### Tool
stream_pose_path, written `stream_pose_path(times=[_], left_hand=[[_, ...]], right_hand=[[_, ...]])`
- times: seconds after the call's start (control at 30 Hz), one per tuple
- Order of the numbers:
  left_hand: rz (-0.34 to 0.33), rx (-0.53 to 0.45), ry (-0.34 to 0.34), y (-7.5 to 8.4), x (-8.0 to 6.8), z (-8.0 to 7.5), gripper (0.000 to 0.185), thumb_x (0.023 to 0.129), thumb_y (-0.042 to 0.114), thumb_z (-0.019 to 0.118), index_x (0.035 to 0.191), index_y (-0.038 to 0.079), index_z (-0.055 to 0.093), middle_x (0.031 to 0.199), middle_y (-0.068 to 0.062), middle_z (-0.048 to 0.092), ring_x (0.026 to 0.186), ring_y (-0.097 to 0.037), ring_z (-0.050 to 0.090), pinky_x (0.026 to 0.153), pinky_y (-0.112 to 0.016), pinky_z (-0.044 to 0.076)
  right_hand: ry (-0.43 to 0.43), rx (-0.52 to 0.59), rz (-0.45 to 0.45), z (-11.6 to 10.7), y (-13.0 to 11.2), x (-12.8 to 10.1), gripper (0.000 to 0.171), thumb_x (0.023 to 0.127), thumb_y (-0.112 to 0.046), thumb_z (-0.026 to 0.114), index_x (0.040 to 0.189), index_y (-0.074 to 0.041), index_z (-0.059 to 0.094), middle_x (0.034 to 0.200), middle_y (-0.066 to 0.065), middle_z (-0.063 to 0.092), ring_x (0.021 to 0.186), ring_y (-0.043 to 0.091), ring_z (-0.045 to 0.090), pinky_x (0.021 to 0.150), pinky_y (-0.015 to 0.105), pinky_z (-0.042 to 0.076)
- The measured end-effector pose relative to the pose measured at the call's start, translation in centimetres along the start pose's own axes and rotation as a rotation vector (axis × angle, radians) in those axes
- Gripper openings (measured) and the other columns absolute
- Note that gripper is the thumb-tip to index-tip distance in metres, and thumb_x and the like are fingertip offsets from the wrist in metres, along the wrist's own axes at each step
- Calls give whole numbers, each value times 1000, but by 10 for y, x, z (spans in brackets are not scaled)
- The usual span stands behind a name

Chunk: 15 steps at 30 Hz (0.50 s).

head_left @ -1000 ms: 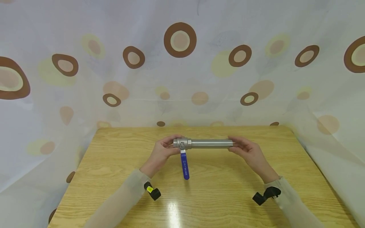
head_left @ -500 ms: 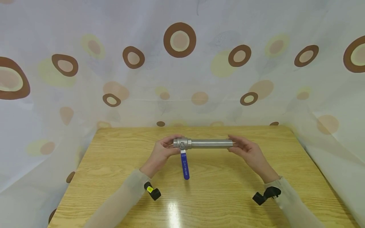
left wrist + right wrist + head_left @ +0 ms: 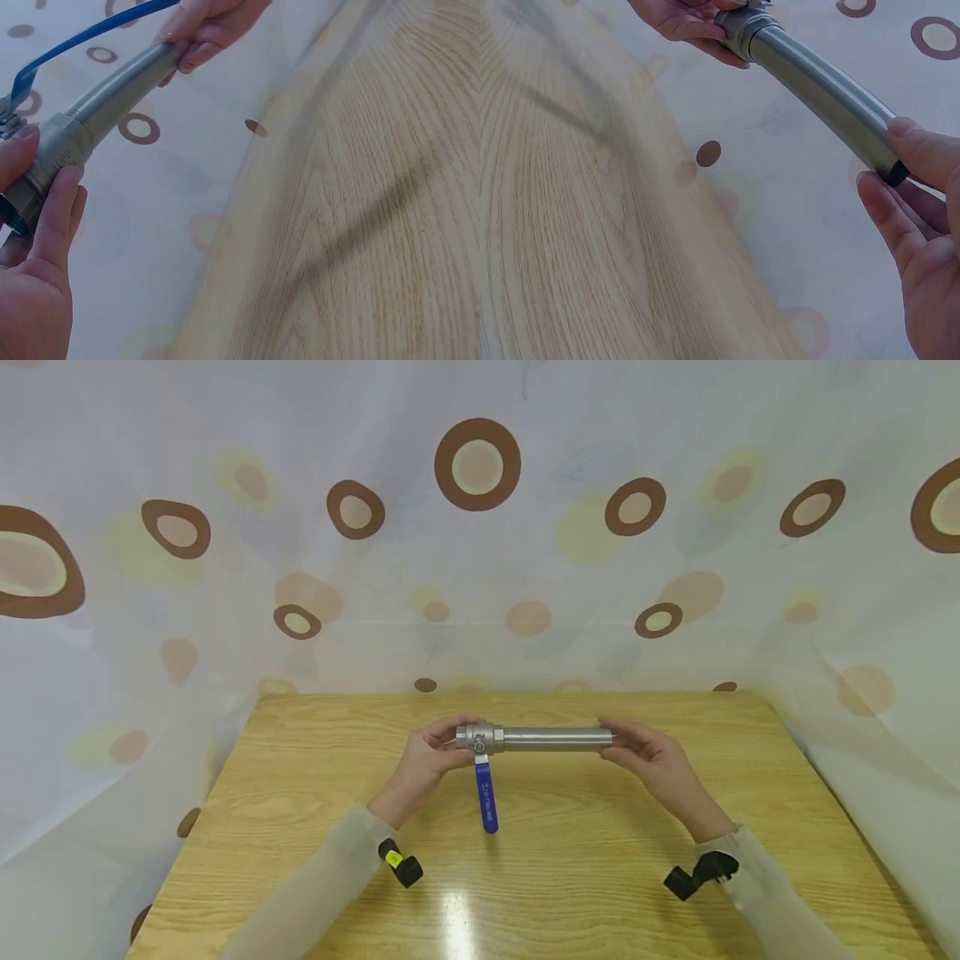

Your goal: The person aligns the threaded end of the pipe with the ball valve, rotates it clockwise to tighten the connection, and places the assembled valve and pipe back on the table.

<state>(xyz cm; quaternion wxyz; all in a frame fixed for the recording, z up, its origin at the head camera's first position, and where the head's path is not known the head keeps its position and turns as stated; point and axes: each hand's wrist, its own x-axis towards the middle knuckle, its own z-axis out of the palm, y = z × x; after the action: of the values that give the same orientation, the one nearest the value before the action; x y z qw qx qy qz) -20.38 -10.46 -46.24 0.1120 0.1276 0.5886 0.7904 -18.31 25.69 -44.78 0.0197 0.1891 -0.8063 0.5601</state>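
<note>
Fingers of my left hand (image 3: 426, 758) curl round the valve body (image 3: 480, 738) and my right hand (image 3: 651, 758) pinches the pipe's (image 3: 557, 738) free end, both raised above the tabletop (image 3: 300, 777) middle toward its far edge; I judge threading is under way, calling next for steady twisting.

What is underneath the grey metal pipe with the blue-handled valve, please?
Under the grey metal pipe lies bare wooden table, with the blue valve handle hanging toward it. The left hand and right hand cover the table beneath the ends.
</note>
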Motion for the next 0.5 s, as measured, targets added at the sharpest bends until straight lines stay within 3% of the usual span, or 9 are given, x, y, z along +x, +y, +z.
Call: stream_pose_path(times=[0.13, 0.33, 0.5], left_hand=[[5, 5, 5, 0, 0, 0, 52, 87, -13, 68, 113, 32, 78, 131, -3, 71, 125, -29, 64, 100, -35, 57], [1, 13, 2, 0, 0, 0, 52, 87, -12, 69, 112, 32, 78, 131, -3, 71, 124, -29, 64, 99, -34, 58], [-6, 5, -5, -1, 1, 0, 51, 87, -12, 69, 113, 32, 79, 132, -4, 71, 124, -27, 65, 99, -33, 58]], right_hand=[[-4, 46, -30, 1, 2, 1, 47, 100, -2, 67, 146, 1, 55, 125, -9, 68, 104, 5, 68, 87, 20, 59], [17, -14, -17, 1, 3, 0, 37, 102, -7, 66, 138, 0, 62, 111, 8, 73, 97, 5, 70, 83, 20, 59], [4, 41, -10, 0, 3, -2, 41, 103, -6, 64, 143, -1, 59, 112, 3, 72, 98, 6, 70, 86, 20, 59]])
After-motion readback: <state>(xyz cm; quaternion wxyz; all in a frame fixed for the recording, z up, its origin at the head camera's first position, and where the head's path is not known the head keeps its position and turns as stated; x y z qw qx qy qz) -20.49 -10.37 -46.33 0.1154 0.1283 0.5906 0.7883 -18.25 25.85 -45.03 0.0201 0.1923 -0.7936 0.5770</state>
